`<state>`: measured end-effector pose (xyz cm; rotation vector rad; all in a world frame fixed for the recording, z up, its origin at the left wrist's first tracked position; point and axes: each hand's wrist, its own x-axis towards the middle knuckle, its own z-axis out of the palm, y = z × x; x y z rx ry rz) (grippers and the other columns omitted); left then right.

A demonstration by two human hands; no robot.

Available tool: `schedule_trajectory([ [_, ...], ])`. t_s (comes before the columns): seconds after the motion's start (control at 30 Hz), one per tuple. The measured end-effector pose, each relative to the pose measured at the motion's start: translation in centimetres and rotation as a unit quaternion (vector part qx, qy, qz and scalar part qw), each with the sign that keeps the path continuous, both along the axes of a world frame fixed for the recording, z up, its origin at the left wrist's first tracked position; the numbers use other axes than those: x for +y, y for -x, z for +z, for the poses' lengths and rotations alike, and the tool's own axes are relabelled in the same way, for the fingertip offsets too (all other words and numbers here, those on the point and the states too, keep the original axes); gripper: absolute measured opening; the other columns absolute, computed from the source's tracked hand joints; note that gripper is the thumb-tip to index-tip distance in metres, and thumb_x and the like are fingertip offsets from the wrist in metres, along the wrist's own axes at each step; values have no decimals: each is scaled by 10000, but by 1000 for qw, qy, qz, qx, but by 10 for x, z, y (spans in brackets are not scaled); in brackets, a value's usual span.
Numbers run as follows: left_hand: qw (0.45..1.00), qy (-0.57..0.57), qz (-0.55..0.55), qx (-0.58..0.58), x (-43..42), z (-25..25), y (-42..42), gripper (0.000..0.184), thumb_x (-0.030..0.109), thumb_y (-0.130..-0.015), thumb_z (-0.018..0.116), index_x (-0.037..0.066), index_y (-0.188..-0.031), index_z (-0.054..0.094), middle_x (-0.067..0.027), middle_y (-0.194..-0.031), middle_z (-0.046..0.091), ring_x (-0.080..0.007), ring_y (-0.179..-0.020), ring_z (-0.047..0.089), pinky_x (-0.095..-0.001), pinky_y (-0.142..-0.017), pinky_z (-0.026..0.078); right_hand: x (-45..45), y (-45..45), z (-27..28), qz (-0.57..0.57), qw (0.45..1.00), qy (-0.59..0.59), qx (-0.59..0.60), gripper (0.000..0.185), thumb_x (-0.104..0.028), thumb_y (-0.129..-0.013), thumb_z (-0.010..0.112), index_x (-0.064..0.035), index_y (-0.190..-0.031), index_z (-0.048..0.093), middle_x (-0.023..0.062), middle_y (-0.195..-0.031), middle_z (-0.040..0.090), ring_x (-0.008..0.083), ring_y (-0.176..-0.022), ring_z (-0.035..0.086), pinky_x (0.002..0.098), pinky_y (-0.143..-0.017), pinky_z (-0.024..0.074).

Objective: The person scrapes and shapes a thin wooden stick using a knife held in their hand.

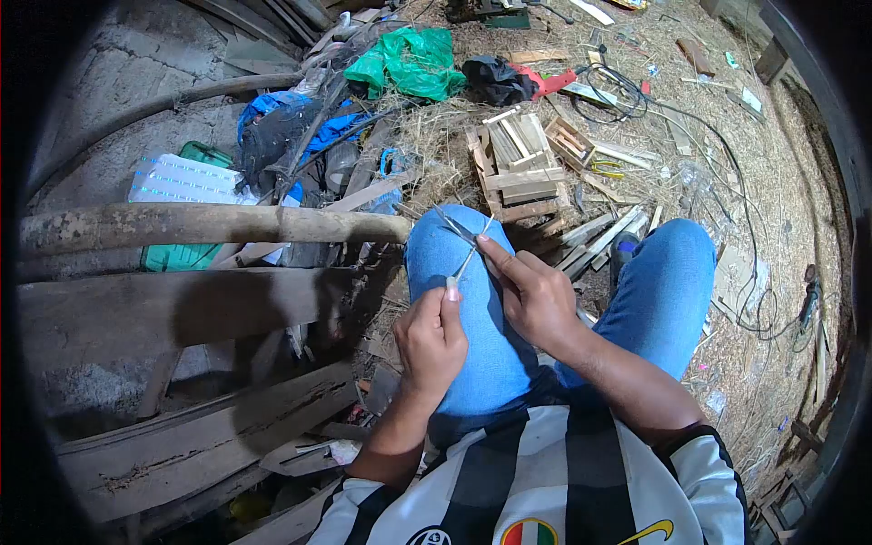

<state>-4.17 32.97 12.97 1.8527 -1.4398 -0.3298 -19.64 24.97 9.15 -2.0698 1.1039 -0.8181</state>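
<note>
My left hand [431, 338] is closed, its thumb and fingers pinching the lower end of a thin pale stick [466, 263]. The stick slants up and to the right above my left knee. My right hand [538, 295] is closed round a small knife [454, 224], whose narrow, pointed blade reaches up and left across the stick. The handle is hidden in my fingers. Blade and stick cross near my right fingertips; I cannot tell whether they touch. Under both hands lies the blue denim of my left trouser leg [481, 359].
Beyond my knees stand a slatted wooden crate [522, 186] and a smaller wooden box [569, 143]. Yellow-handled pliers [607, 170] lie beside them. A horizontal pole [209, 225] and planks [182, 309] are at left. A cable [740, 173] crosses the littered floor at right.
</note>
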Motion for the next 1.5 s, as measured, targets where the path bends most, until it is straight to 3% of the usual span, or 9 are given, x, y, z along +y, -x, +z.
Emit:
schedule_trajectory([
  [0.47,1000,-4,14,-19,2,-8,-1,203,117,-1004,631,-26,-869,679,-170,-721,682,-284,-626,691,-381,-585,497,15,1,-2,-24,999,-33,-28,493,-11,-927,674,-152,-1398,645,171,-763,605,362,-666,635,441,-625,521],
  [0.53,1000,11,6,-19,1,-6,-1,220,135,-1010,635,-26,-867,682,-143,-694,676,-250,-597,674,-367,-566,483,9,1,-5,-3,998,-31,-50,480,-4,-952,658,-107,-1419,622,144,-779,645,282,-683,665,413,-666,530],
  [0.63,995,-40,29,91,3,2,-1,267,190,-1041,620,-8,-878,697,-43,-634,621,-123,-538,578,-292,-511,416,-6,-9,-5,1,973,-81,-217,548,-86,-956,682,-147,-1486,555,186,-925,717,230,-700,695,394,-665,554],
  [0.7,961,-41,74,264,3,4,-4,299,228,-1070,587,11,-896,697,32,-617,549,-30,-534,472,-221,-488,346,-10,-1,23,-28,949,-261,-175,590,-117,-973,703,-65,-1521,492,102,-862,697,65,-722,562,296,-674,510],
  [0.93,932,-14,110,345,-2,11,-4,290,236,-1096,537,22,-948,665,22,-615,533,-35,-505,436,-209,-463,318,-9,-12,27,-24,855,-377,-356,278,-191,-983,737,13,-1163,680,-21,-863,656,32,-756,527,237,-659,448],
  [1.1,902,60,69,421,-4,6,8,296,256,-1112,504,-1,-1052,638,8,-712,566,-48,-579,487,-217,-516,387,6,-32,44,9,765,-470,-440,231,-195,-972,752,11,-1065,703,36,-913,709,64,-810,622,234,-723,495],
  [1.23,816,168,92,546,-14,2,19,272,245,-1103,527,-1,-1113,643,-75,-979,677,-129,-860,650,-273,-806,526,10,-37,51,4,733,-512,-447,213,-215,-977,748,-15,-1032,699,9,-824,679,24,-653,543,203,-537,394],
  [1.27,816,171,93,544,-15,4,19,272,245,-1103,527,-1,-1113,643,-75,-979,677,-129,-860,650,-273,-806,526,16,-40,52,-14,744,-510,-431,206,-231,-989,734,-29,-1007,700,-13,-786,655,2,-595,474,204,-482,316],
  [1.5,713,168,92,675,-21,10,20,315,250,-1078,569,45,-1303,650,-83,-1301,660,-167,-1192,598,-346,-1031,492,32,-50,59,24,739,-484,-468,202,-243,-1038,661,-46,-1062,700,-35,-844,656,0,-615,498,197,-483,350],
])
